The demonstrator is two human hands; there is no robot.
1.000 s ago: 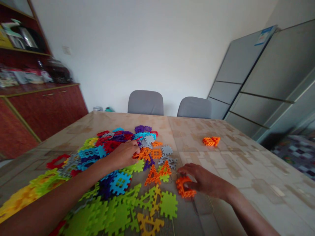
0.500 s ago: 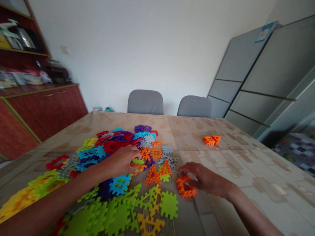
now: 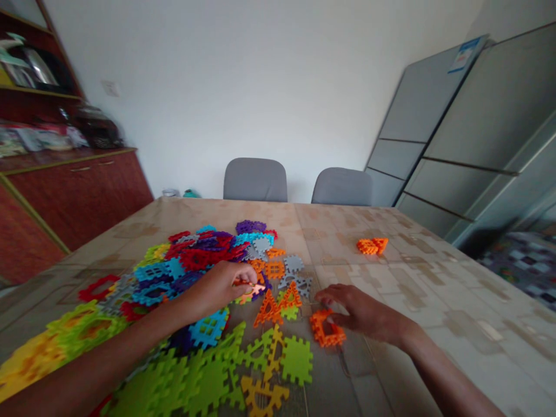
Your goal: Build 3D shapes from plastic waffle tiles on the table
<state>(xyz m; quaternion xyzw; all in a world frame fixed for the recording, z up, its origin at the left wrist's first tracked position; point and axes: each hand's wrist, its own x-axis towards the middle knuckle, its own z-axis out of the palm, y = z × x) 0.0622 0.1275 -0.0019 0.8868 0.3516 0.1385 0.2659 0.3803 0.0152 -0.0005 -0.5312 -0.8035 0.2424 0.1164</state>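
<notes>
My left hand (image 3: 230,282) is closed in a pinch on an orange toothed building piece (image 3: 257,288), held over the middle of a pile of plastic interlocking pieces. The fingers cover much of that piece. Under it lie a purple piece and a yellow-green piece. My right hand (image 3: 358,313) hangs low over the table with its fingers apart. Its thumb is at the edge of an orange hollow square built of toothed pieces (image 3: 319,335), which sits on the table. Orange triangular pieces (image 3: 268,310) lie between the two hands.
Yellow-green square pieces (image 3: 297,360) and a yellow arched piece (image 3: 263,397) lie in front. Red pieces (image 3: 204,258) and blue ones are heaped farther back left. A small orange assembly (image 3: 372,246) stands on the patterned tabletop (image 3: 417,289). Grey chairs (image 3: 255,179) stand behind.
My left hand has lifted the orange piece out of the pile and moved slightly right. My right hand and the orange hollow square stay almost where they were.
</notes>
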